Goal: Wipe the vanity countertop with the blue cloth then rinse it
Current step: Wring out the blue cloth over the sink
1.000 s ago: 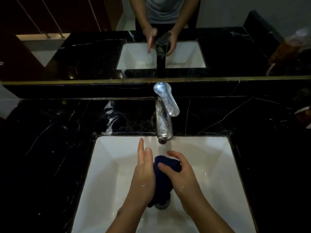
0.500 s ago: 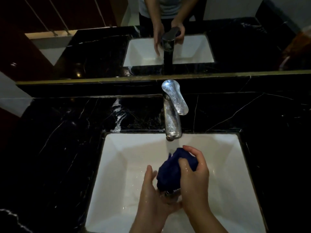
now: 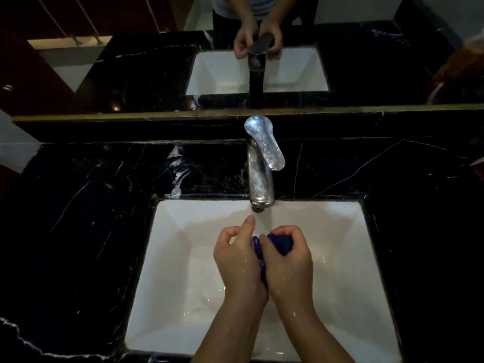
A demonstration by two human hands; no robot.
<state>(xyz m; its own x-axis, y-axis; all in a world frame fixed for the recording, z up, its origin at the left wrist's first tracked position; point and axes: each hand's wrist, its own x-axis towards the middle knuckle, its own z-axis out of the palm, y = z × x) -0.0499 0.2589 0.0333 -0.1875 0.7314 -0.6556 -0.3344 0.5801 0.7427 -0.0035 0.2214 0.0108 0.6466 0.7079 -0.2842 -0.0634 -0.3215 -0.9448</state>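
Note:
The blue cloth (image 3: 279,244) is bunched into a small wad over the white sink basin (image 3: 180,258), just below the chrome tap spout (image 3: 260,189). My left hand (image 3: 239,260) and my right hand (image 3: 288,263) press together around it, fingers curled, and only its top edge shows between them. Both hands are wet. A thin stream of water falls from the spout in front of the hands. The black marble countertop (image 3: 86,205) surrounds the basin.
The tap's lever handle (image 3: 264,142) points toward me and to the right. A mirror (image 3: 157,61) runs along the back and reflects the sink and a person's hands. An orange-brown object (image 3: 461,66) sits at the far right edge.
My left hand has come up from under the cloth and closed on it beside the right hand. The cloth is now squeezed into a tighter wad between both hands.

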